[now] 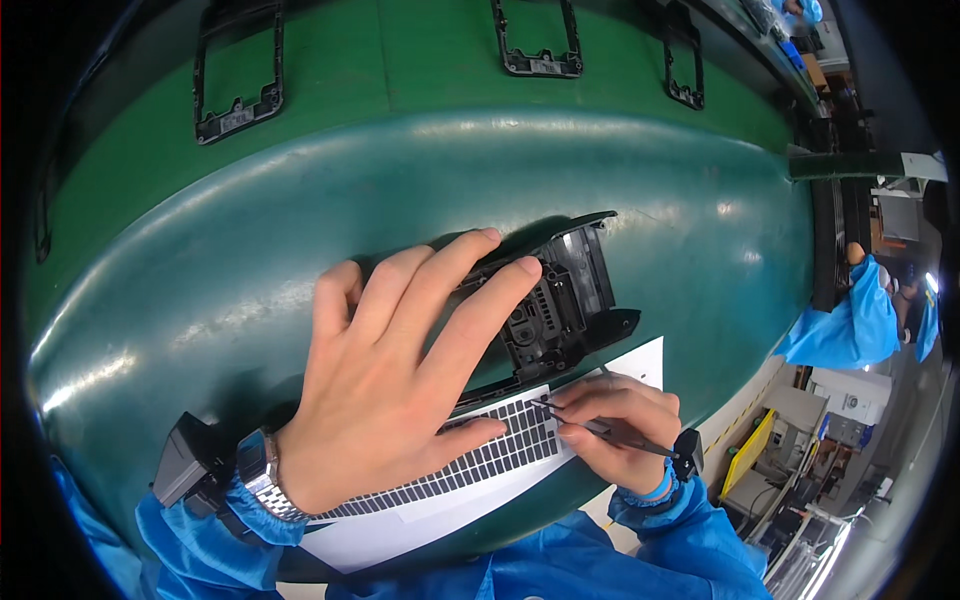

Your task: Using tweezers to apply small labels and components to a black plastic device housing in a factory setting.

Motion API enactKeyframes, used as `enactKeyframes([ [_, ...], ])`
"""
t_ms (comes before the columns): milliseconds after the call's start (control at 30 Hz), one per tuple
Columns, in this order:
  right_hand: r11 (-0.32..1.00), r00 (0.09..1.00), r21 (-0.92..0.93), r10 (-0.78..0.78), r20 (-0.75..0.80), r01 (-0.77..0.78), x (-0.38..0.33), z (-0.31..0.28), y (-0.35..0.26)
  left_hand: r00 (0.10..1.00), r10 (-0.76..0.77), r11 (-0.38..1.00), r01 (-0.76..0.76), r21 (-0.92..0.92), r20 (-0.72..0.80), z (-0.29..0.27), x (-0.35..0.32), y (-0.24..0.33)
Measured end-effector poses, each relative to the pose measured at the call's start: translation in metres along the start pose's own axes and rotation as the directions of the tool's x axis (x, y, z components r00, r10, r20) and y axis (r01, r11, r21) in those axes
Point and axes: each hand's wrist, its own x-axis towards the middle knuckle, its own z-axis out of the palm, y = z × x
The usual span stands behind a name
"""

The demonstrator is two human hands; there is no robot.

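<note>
Pinching tweezers (610,435) in right grip (622,425), pointing left at label sheet (500,452), perhaps touching; resting wide left grip (385,385) on black housing (545,318) beyond.

Showing a glossy dark-green counter (700,250), bowing at the far edge and reflecting light in white streaks. Bordering, beyond, on a brighter green surface (430,60) with a thin seam (386,80). Meeting a greenish horizontal bar (845,165) at the right end. Revealing, lower right, a strip of pale floor (720,415) crossed by yellow-and-black striped tape (739,410). Continuing farther right with a white box (850,395), a bright yellow panel (750,455) and closely crowded pale equipment (795,408). Including a bright white light (932,283) near the right rim and a glowing strip (828,565) at lower right.
</note>
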Motion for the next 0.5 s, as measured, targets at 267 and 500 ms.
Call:
enactKeyframes([
  [267,0.999,0.999,0.027,0.025,-0.036,-0.024,-0.0021,0.0013,0.0017,1.000,-0.002,1.000,0.002,0.016,0.013,-0.0022,0.0024,0.0022],
  [500,0.999,0.998,0.022,0.033,-0.052,-0.032,-0.0046,0.0035,0.0046,1.000,0.002,1.000,-0.002,0.021,0.014,-0.0003,0.0014,0.0017],
])
